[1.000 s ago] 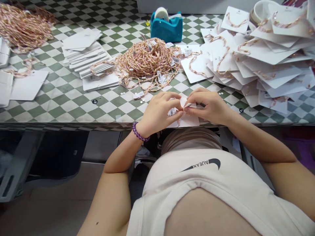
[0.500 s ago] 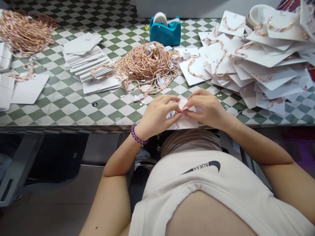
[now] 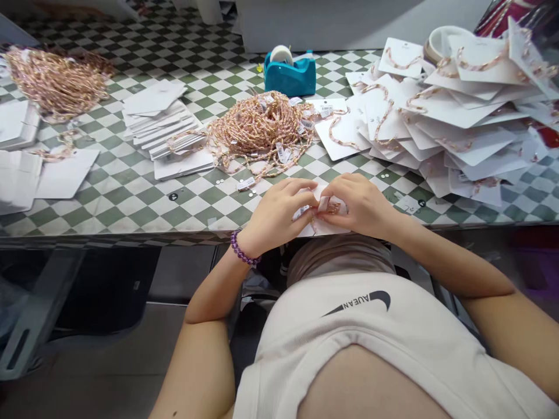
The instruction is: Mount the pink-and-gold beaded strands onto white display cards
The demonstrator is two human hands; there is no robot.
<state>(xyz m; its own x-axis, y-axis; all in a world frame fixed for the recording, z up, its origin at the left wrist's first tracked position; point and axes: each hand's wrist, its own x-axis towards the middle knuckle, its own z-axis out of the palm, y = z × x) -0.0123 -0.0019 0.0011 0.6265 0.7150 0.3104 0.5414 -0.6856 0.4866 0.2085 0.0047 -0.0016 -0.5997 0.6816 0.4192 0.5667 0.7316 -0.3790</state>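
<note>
At the table's front edge, both hands are closed over a white card lying flat. My left hand, with a purple bead bracelet at its wrist, pinches at a pink-and-gold beaded strand; its fingers partly cover a printed tag. My right hand is curled with thumb and fingertips together, and gold beads and a small white piece show between them. The fingers hide the exact grip points.
A heap of beaded strands lies ahead, with a blue tape dispenser behind it. Blank white cards are stacked to its left. Cards bearing strands pile up at right. Another strand bundle is far left.
My right hand's fingers have curled in more, and a white piece with gold beads now shows between them. My left hand stays nearly in place. The view has tilted slightly.
</note>
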